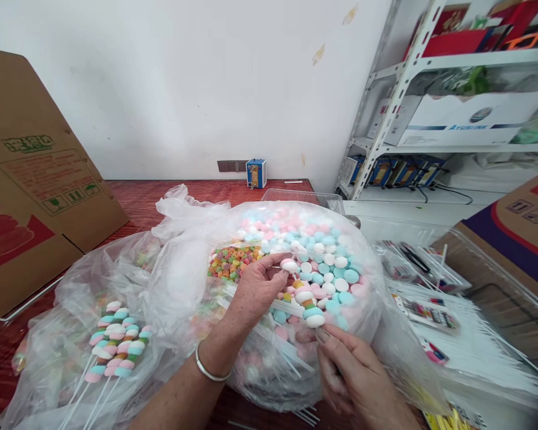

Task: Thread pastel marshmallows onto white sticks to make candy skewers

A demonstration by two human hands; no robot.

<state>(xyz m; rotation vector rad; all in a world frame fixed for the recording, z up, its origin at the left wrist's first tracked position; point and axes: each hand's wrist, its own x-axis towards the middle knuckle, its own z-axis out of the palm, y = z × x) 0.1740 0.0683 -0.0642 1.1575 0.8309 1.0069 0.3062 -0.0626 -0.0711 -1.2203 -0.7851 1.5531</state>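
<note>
My left hand pinches a pink-and-white round candy between thumb and fingers, over a clear plastic bag full of pink, blue and white round candies. My right hand is closed around a white stick that carries a few candies, white, orange and blue, near its tip. A second open bag holds small multicoloured ring sweets. At the lower left, finished candy skewers on white sticks lie inside another clear bag.
A red-brown wooden table carries the bags. Cardboard boxes stand at the left and right. Bundles of white sticks lie at the right. A metal shelf with boxes stands behind. A small blue box sits by the wall.
</note>
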